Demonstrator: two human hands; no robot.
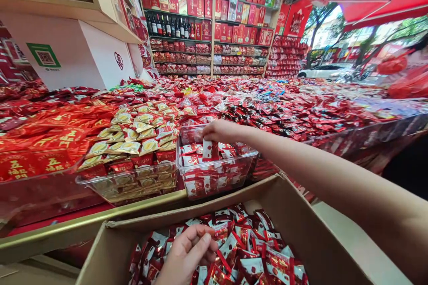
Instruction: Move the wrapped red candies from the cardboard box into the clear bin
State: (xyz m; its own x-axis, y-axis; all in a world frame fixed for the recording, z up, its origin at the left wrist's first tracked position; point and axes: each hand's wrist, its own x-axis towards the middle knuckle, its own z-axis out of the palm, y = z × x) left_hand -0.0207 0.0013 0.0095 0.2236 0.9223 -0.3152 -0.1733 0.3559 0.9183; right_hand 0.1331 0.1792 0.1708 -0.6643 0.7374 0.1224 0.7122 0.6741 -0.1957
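We judge this as arranging: our right grip (220,131) pinches a red-and-white packet (209,150) in the clear bin (245,156) — next calls for aligned release. Left grip (187,249) half-curled over the carton (294,209) — hold unclear.

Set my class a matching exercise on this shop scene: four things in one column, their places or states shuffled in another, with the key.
1 Left hand
2 Right hand
3 Durian packets
4 QR code

A Gold and red, heaped left of the clear plastic bin
B Framed in green on a white panel
C Over the cardboard box
D Gripping a red-and-white packet

Pairs: 1-C; 2-D; 3-A; 4-B
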